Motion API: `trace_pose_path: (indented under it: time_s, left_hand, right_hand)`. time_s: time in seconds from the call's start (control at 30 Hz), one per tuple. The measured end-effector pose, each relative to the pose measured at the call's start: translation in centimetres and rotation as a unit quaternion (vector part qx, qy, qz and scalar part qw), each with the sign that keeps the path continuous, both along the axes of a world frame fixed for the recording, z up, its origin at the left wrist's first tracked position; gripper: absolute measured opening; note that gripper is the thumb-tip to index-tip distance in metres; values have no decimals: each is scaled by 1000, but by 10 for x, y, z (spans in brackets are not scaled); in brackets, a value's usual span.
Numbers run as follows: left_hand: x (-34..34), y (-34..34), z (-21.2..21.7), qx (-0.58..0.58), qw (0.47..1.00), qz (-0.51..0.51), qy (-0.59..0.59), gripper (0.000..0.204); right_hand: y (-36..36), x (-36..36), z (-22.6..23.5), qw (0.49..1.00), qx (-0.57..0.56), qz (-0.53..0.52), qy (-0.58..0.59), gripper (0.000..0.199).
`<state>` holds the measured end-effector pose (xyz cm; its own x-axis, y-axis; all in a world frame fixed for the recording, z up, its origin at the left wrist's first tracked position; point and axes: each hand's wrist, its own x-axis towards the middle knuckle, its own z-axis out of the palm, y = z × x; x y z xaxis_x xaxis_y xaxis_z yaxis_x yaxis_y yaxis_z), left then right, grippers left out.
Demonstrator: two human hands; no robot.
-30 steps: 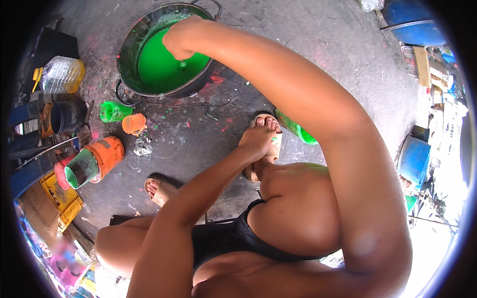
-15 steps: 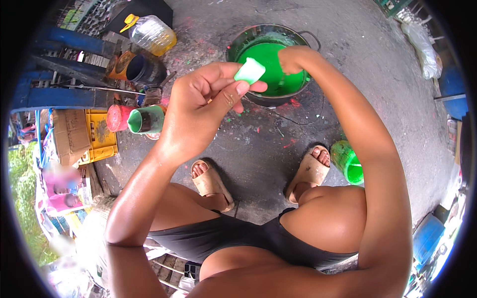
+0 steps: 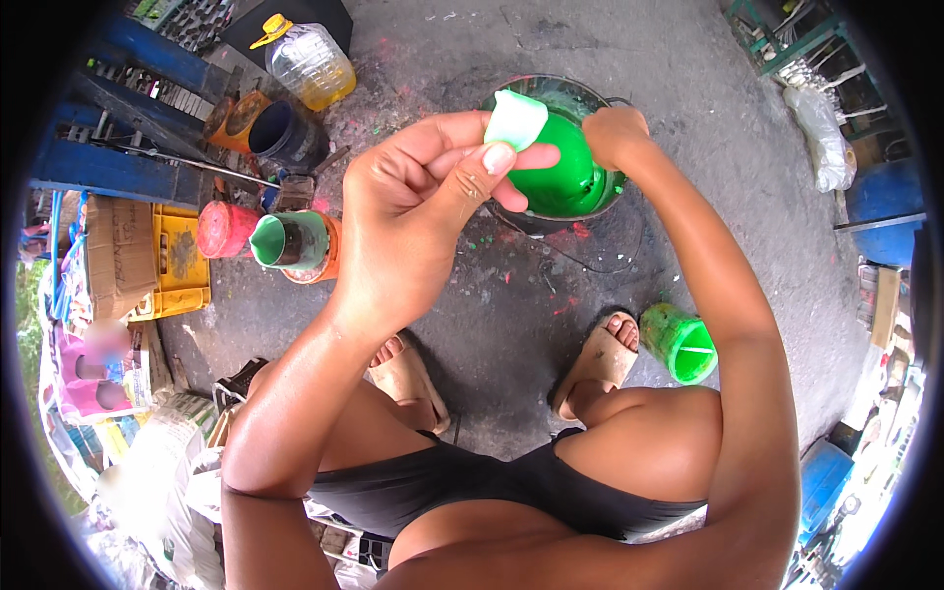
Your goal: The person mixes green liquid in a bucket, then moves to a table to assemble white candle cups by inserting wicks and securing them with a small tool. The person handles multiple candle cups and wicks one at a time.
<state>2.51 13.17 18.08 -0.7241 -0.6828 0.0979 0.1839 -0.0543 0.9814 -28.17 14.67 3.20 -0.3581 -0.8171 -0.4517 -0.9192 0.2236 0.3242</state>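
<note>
a curved pale-green piece [image 3: 516,120] was pinched between thumb and fingers of a seated person's left hand [image 3: 418,187], raised toward the camera above a concrete floor. the grip was narrow, set on the piece's lower edge, with its upper part free of the fingers. in this view the piece overlapped the left side of a dark metal pot [image 3: 570,95] holding bright green liquid [image 3: 556,182], though it was held up, apart from the pot.

thin and faintly translucent, the piece looked light and probably flexible, easily creased or torn under a hard squeeze; its glossy face suggested some slipperiness. a light pinch near an edge appeared the safest hold. its material could not be told.

the right hand [image 3: 617,138], curled, was at the pot's right side; whether it gripped anything there could not be told, its fingers being turned away.

a green-smeared bucket [image 3: 693,351] was near the right tan sandal [image 3: 600,362]. to the left were a pale-green pitcher [image 3: 313,241] with an orange bucket [image 3: 320,273], a pink container [image 3: 226,229] and a yellow crate [image 3: 184,251].
</note>
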Motion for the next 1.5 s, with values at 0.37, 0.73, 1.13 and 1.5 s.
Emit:
trace_pose_path:
  time_s: [0.37,0.73,1.13,1.5]
  left_hand:
    - [21,-17,15,-733,651,171,-99,25]
    - [21,-7,30,-757,629,169,-56,18]
    - [15,-12,17,-624,767,149,-23,26]
    - [6,-10,10,196,961,-88,172,20]
  right_hand:
    - [-3,-6,-5,990,-27,35,-135,13]
    - [12,-19,-24,937,-5,58,-345,17]
    - [6,0,-33,955,-83,36,-282,18]
    - [-9,-9,-45,959,-203,-28,-196,21]
